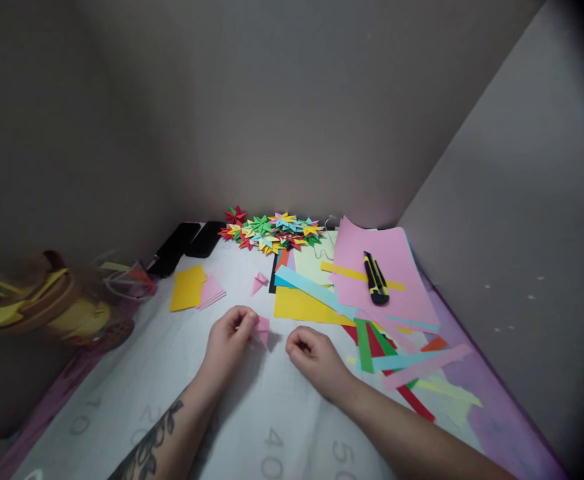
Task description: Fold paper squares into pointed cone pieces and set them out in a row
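Left hand [231,333] in head view pinches a small folded pink paper [263,329] between thumb and fingers, just above the white mat [157,363]. Right hand [315,358] near it, apart from the paper, fingers curled in toward the thumb. Second pink folded piece [259,283] lies just beyond. Yellow paper [187,288] overlaps pink slips [213,291], left side. Folded stars [262,227] heaped at back (mixed colours). Cutter [376,280] on pink sheets [405,257]; loose strips [365,347] right of right hand.
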`<state>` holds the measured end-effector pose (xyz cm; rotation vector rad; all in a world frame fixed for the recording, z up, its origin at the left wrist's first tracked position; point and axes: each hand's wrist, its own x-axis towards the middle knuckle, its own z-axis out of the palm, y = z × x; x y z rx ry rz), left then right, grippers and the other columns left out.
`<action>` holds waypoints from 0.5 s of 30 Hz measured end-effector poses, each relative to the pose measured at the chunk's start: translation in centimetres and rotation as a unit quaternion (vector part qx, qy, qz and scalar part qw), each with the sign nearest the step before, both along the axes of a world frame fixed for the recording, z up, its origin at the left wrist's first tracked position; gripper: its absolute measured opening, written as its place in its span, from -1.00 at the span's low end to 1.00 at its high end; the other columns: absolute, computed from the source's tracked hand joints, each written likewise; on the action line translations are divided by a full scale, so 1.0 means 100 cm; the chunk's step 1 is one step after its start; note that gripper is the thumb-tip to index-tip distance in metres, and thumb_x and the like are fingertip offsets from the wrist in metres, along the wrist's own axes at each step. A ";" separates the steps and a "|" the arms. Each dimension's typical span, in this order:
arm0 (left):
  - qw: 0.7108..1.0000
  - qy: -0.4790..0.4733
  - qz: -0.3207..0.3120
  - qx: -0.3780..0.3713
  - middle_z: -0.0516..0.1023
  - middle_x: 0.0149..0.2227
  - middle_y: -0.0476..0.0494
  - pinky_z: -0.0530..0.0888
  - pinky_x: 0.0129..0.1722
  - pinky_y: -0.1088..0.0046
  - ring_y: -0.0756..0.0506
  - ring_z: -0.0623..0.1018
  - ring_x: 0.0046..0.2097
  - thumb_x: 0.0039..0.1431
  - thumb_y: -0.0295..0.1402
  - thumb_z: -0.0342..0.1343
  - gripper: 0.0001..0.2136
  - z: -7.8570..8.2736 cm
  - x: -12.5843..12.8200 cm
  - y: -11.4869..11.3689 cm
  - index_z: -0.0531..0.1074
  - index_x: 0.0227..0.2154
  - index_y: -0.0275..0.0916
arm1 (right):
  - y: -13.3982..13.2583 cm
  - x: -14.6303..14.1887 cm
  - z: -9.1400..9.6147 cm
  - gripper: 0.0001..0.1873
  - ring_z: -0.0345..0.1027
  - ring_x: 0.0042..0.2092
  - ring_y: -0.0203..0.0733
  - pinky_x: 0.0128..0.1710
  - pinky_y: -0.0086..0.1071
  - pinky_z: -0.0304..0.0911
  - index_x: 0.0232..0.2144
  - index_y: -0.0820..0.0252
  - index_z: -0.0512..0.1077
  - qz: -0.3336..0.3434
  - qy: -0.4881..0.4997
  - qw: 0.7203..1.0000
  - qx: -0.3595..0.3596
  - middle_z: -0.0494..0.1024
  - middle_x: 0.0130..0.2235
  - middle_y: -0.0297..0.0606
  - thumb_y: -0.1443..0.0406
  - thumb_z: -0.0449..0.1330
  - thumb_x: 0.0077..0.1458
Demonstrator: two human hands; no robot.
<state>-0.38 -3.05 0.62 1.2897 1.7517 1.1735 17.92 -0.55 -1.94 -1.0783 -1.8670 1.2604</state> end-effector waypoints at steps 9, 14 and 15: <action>0.947 0.309 0.003 -0.082 0.55 -0.43 -0.12 0.34 -0.42 0.48 -0.11 0.50 -0.35 0.07 -0.28 -0.06 -0.77 0.014 -0.057 0.090 0.47 -0.45 -0.25 | 0.001 -0.001 -0.003 -0.85 0.23 -0.42 -0.32 -0.42 -0.48 0.09 -0.58 0.19 0.31 0.037 -0.029 0.997 0.062 0.37 -0.50 -0.38 0.47 0.06 -0.05; 0.904 0.410 -0.007 -0.116 0.57 -0.32 -0.27 0.36 -0.33 0.38 -0.21 0.51 -0.27 0.00 -0.31 0.01 -0.80 0.007 -0.066 0.128 0.52 -0.51 -0.26 | 0.000 0.000 -0.003 -0.85 0.23 -0.43 -0.32 -0.44 -0.48 0.09 -0.57 0.19 0.32 0.037 -0.027 0.997 0.069 0.38 -0.49 -0.38 0.47 0.07 -0.05; 0.896 0.429 -0.006 -0.116 0.56 -0.28 -0.31 0.37 -0.30 0.34 -0.24 0.51 -0.24 0.01 -0.30 0.01 -0.79 0.005 -0.066 0.129 0.52 -0.50 -0.27 | 0.000 0.000 -0.003 -0.85 0.23 -0.43 -0.32 -0.44 -0.48 0.09 -0.57 0.18 0.32 0.038 -0.026 0.996 0.072 0.38 -0.49 -0.38 0.47 0.07 -0.05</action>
